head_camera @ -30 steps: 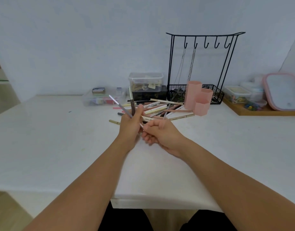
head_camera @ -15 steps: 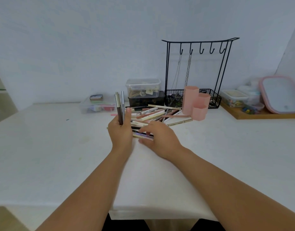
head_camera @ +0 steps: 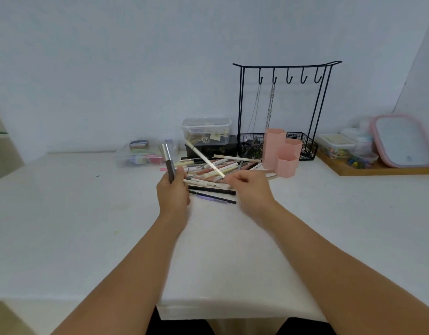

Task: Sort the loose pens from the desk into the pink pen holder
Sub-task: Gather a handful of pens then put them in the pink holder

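Observation:
A pile of loose pens (head_camera: 218, 169) lies on the white desk (head_camera: 87, 213) in front of a pink pen holder (head_camera: 282, 152) made of three hexagonal tubes. My left hand (head_camera: 172, 192) is closed around a few upright pens (head_camera: 167, 160), silver and dark. My right hand (head_camera: 249, 189), blurred, grips a cream pen (head_camera: 205, 159) that slants up to the left above the pile. Two dark pens (head_camera: 212, 193) lie nearest me between both hands.
A black wire rack (head_camera: 283, 105) with hooks and chains stands behind the holder. Clear plastic boxes (head_camera: 206, 130) sit at the back, another clear box (head_camera: 141, 155) to the left. A wooden tray (head_camera: 378, 169) with containers and a pink-rimmed lid (head_camera: 402, 141) is at right.
My right hand has lifted off the pile holding a cream pen, now slanting in the air. My left hand keeps its upright pens. The view has tilted slightly.

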{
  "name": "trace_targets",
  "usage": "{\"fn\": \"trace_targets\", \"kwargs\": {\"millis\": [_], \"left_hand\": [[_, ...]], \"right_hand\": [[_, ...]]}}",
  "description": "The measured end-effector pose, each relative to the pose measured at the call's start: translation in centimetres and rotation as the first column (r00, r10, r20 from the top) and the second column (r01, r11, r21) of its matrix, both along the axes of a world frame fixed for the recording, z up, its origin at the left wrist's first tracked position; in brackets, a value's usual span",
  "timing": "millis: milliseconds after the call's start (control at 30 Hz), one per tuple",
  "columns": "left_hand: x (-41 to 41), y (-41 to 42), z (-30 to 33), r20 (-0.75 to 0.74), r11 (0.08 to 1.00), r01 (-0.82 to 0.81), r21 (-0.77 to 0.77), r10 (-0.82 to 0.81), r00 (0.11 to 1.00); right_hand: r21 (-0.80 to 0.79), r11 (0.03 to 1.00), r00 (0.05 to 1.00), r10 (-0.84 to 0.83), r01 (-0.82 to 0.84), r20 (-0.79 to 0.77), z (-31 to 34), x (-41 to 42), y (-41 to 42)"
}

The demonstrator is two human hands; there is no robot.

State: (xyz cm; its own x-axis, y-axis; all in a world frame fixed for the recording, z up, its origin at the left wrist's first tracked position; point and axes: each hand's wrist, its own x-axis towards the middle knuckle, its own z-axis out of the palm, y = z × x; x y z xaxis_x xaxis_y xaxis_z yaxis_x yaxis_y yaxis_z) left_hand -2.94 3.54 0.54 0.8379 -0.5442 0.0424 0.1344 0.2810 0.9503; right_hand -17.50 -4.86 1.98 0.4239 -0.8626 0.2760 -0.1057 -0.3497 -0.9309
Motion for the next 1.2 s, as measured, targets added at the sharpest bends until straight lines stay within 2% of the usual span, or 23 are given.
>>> {"fn": "trace_targets", "kwargs": {"millis": [33,100,200,300,467,533,633,733,900,967,1100,1200], "left_hand": [[0.0,0.0,0.1,-0.026,1.000,0.031,0.000,-0.031,0.999],[-0.1,0.1,0.4,-0.057,0.995,0.101,-0.029,-0.102,0.993],[-0.4,0.2,0.6,-0.025,0.988,0.151,-0.042,-0.152,0.988],[-0.6,0.3,0.7,0.022,0.985,0.164,-0.052,-0.163,0.986],[-0.7,0.2,0.6,0.059,0.985,0.164,-0.046,-0.161,0.985],[-0.5,0.0,0.4,0.043,0.990,0.136,-0.019,-0.136,0.990],[-0.1,-0.4,0.1,0.059,0.993,0.102,0.067,-0.106,0.993],[-0.4,-0.5,-0.1,0.097,0.991,0.104,0.081,-0.112,0.989],[-0.4,-0.2,-0.4,0.315,0.985,0.101,0.141,-0.141,0.939],[-0.6,0.1,-0.2,0.342,0.980,0.114,0.161,-0.164,0.925],[-0.8,0.3,-0.3,0.336,0.977,0.152,0.150,-0.195,0.922],[-0.8,0.4,-0.3,0.339,0.975,0.171,0.144,-0.211,0.917]], "right_hand": [[0.151,0.987,0.993,0.029,-0.046,0.113,0.4,-0.3,0.0],[0.366,0.904,0.945,0.107,-0.222,0.310,0.8,-0.4,0.4],[0.482,0.761,0.864,0.202,-0.435,0.461,0.5,0.3,1.1],[0.499,0.684,0.832,0.315,-0.532,0.456,-0.2,1.1,2.2],[0.473,0.714,0.856,0.421,-0.516,0.299,-0.9,1.5,2.8],[0.411,0.775,0.876,0.447,-0.479,0.179,-1.0,1.4,2.9],[0.070,0.920,0.905,0.392,-0.385,-0.167,-1.6,1.6,2.8],[-0.198,0.914,0.907,0.286,-0.355,-0.308,-1.9,1.7,2.5],[-0.562,0.810,0.935,-0.054,-0.164,-0.350,-0.4,0.6,0.3],[-0.564,0.807,0.926,-0.059,-0.175,-0.372,-0.4,0.2,-0.2],[-0.481,0.827,0.852,-0.006,-0.290,-0.523,-1.1,0.3,0.1],[-0.445,0.845,0.842,0.010,-0.295,-0.539,-1.1,0.5,0.0]]}}
